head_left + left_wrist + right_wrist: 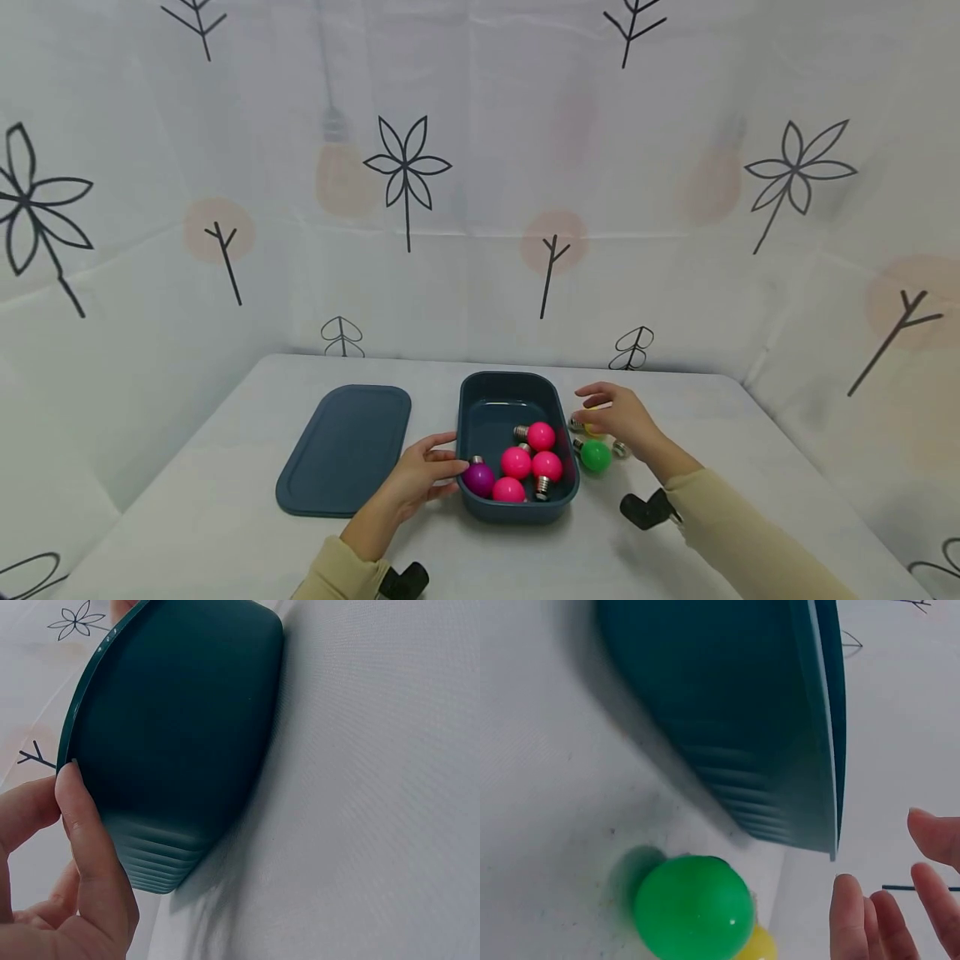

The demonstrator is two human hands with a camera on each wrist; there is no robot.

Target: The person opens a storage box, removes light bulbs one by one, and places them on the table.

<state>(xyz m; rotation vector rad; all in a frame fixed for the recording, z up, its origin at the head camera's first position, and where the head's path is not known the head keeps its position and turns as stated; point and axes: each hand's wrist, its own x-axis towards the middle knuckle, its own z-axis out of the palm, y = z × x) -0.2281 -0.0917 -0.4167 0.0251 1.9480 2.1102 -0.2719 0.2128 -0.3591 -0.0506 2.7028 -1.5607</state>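
In the head view a dark blue plastic box [517,512] holds several pink bulbs [547,465] and a purple bulb [478,479]. My left hand [422,479] grips the box's left rim beside the purple bulb; the left wrist view shows a fingertip pressed to the box wall [180,712]. To the right of the box, my right hand [622,417] hovers over a yellow bulb [588,432], which it partly hides. Its fingers are loosely bent and hold nothing. Near it lies a green bulb [596,456], also large in the right wrist view.
A flat dark blue lid [345,450] lies on the white table [225,533], left of the box. A metal bulb base [621,449] shows beside the right hand; the rest of that bulb is hidden. Patterned white cloth [480,283] hangs behind the table.
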